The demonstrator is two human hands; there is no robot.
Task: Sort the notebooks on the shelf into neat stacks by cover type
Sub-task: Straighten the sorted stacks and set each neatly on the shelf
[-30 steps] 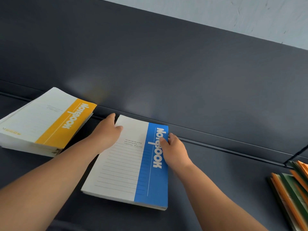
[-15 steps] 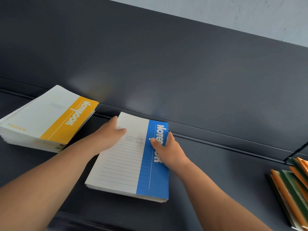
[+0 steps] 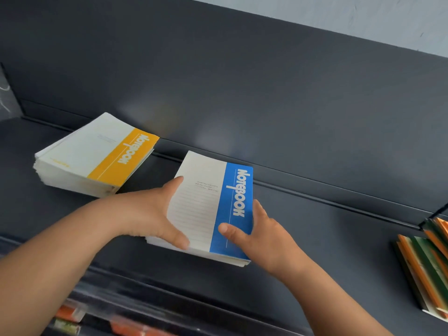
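Dark grey shelf (image 3: 315,238) is running under a matching back panel (image 3: 242,93), with a pale wall (image 3: 339,10) showing above. Near the middle of the shelf, close to its back edge, the blue notebook stack (image 3: 208,197) is sitting between both hands. The left hand (image 3: 150,209) is gripping its left edge, thumb lying on the cover and forefinger stretching along the side. The right hand (image 3: 264,236) is clasping the right edge, thumb pressing the blue strip and fingers curling round the side. Whether the stack is lifting off the shelf cannot be told. The yellow notebook stack (image 3: 97,151) is lying towards the shelf's left end, well apart. Green and orange notebooks (image 3: 426,263) are lying at the right end.
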